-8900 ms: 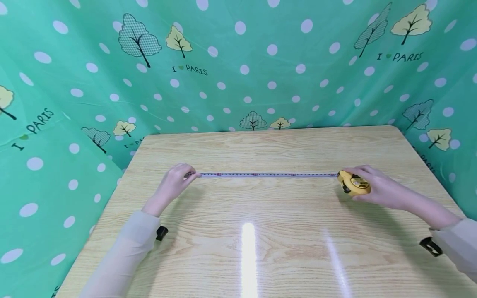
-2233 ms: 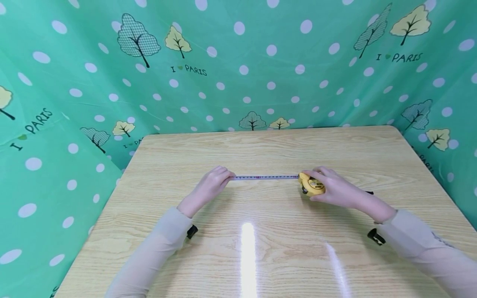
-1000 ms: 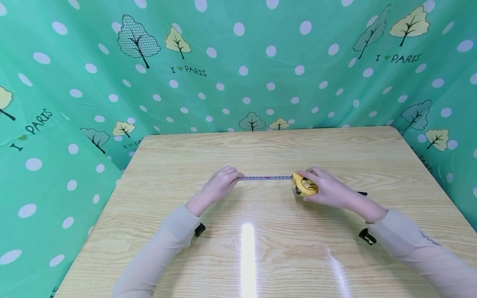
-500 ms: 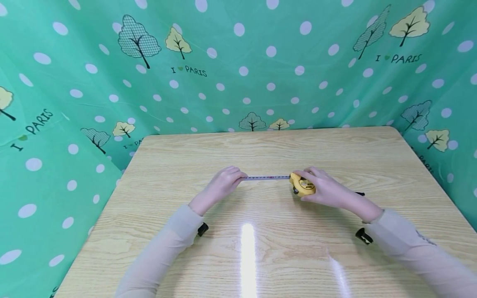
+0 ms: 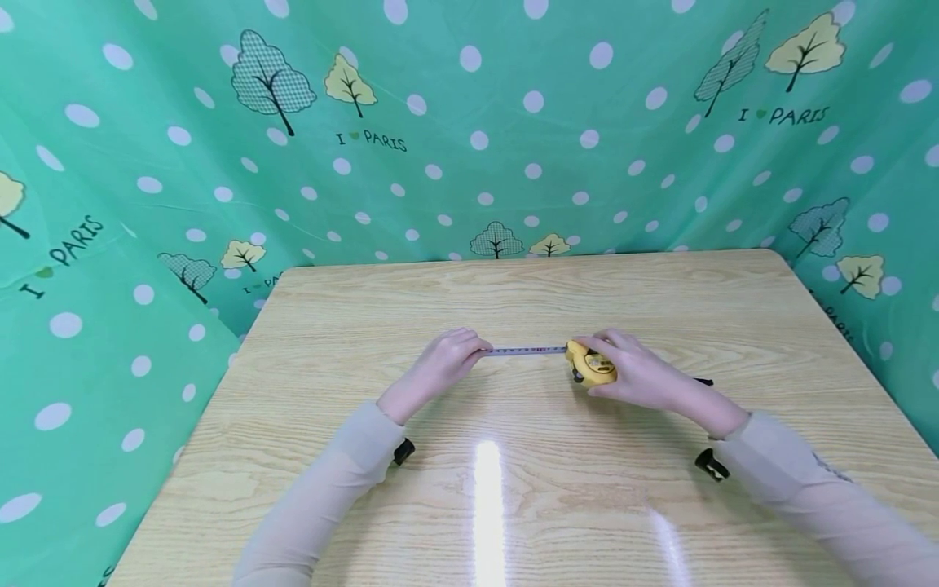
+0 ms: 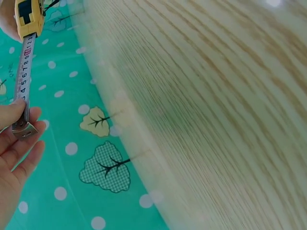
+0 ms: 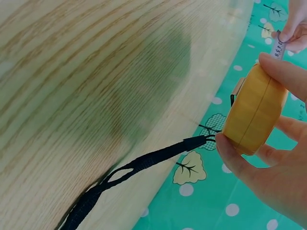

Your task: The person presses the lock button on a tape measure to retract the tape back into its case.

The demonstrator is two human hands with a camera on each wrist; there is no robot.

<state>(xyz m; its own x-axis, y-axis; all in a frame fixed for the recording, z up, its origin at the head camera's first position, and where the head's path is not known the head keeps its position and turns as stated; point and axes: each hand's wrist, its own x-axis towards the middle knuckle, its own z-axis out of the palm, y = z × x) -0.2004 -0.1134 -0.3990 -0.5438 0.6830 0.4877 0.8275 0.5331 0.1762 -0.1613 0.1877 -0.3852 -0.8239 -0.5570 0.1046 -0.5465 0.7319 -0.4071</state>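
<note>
Between the hands a short length of white tape blade [image 5: 524, 351] runs out of a yellow tape measure [image 5: 592, 365]. My right hand [image 5: 634, 371] grips the yellow case with thumb and fingers at its two ends. From the case hangs a black wrist strap [image 7: 153, 159], seen in the right wrist view. My left hand [image 5: 443, 360] pinches the blade near its tip between thumb and fingers. The metal end hook [image 6: 24, 131] pokes out past the thumb in the left wrist view. Printed numbers show along the blade there.
The wooden table [image 5: 411, 505] lies under both hands, with a bright light reflection down its middle. A green dotted curtain [image 5: 440, 122] with tree prints surrounds its back and sides. Black wrist mounts show beneath both sleeves.
The hands have come closer together, left hand moving right and right hand moving left. The exposed blade has become much shorter as it went back into the case.
</note>
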